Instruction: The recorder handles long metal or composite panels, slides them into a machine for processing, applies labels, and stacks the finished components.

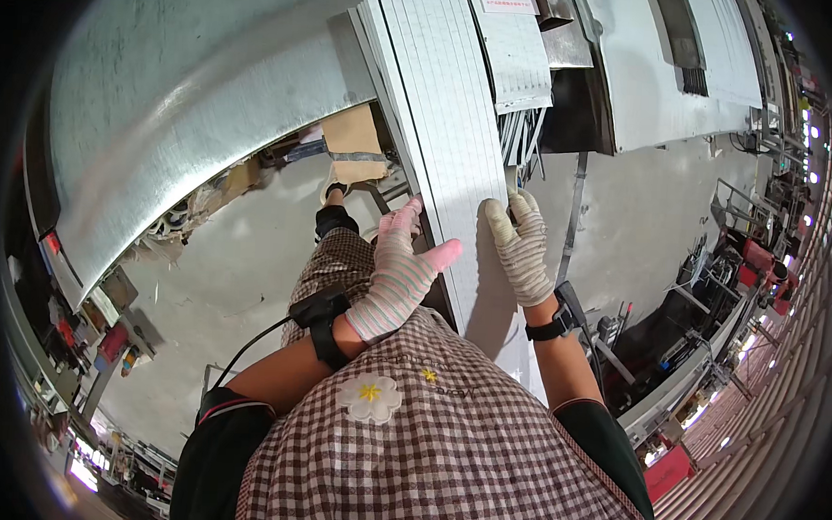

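A long, narrow white panel with fine lines along its length (453, 124) runs from the far edge toward my body, with more layered strips along its left side. My left hand (397, 273), in a striped glove with pink fingertips, is at the panel's left edge. Its thumb lies over the top while the fingers reach down the side. At the right edge, my right hand (524, 250) wears an off-white striped glove. Its thumb is on the top face and its fingers pass round the edge. The undersides of both grips are hidden.
A large curved-looking metal sheet (201, 115) fills the far left. Right of the panel lies a bundle of thin strips (521, 126), then pale sheets (665, 76). A cardboard piece (354, 143) shows below the metal sheet. Metal frames and red parts (759, 263) stand at the right.
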Demonstrator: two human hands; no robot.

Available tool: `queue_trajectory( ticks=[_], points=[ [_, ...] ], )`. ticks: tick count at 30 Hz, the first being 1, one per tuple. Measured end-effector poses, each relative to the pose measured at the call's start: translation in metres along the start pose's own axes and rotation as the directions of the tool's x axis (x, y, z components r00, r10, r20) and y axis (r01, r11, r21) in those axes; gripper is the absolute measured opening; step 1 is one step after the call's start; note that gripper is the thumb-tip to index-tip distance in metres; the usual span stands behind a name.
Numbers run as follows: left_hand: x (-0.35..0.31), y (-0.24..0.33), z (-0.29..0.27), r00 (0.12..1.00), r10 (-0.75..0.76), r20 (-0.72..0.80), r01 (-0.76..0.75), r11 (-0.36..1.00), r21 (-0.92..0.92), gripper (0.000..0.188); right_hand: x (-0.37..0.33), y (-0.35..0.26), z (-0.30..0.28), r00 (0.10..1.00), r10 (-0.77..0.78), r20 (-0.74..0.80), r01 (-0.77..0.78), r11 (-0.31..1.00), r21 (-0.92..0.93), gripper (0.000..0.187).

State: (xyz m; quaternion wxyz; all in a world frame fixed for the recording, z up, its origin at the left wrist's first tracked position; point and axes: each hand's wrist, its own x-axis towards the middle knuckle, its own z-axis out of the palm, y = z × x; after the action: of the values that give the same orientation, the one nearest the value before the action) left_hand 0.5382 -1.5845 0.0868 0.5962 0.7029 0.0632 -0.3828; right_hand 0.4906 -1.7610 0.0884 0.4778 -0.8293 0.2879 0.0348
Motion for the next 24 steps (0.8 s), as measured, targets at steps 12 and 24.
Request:
queue_trajectory(
  ticks=[12, 24],
  points=[
    [-0.004, -0.003, 0.001, 0.993, 0.122, 0.0, -0.12, 0.979, -0.162, 0.062, 0.0, 0.002, -0.004, 0.999, -0.04, 0.037, 0.038, 0.998, 0.054, 0.039],
    [0.011, 0.004, -0.001, 0.974, 0.211, -0.079, -0.222, 0.957, -0.185, 0.057, -0.002, 0.0, -0.001, 0.998, -0.057, -0.002, 0.057, 0.995, 0.087, 0.043]
  ],
)
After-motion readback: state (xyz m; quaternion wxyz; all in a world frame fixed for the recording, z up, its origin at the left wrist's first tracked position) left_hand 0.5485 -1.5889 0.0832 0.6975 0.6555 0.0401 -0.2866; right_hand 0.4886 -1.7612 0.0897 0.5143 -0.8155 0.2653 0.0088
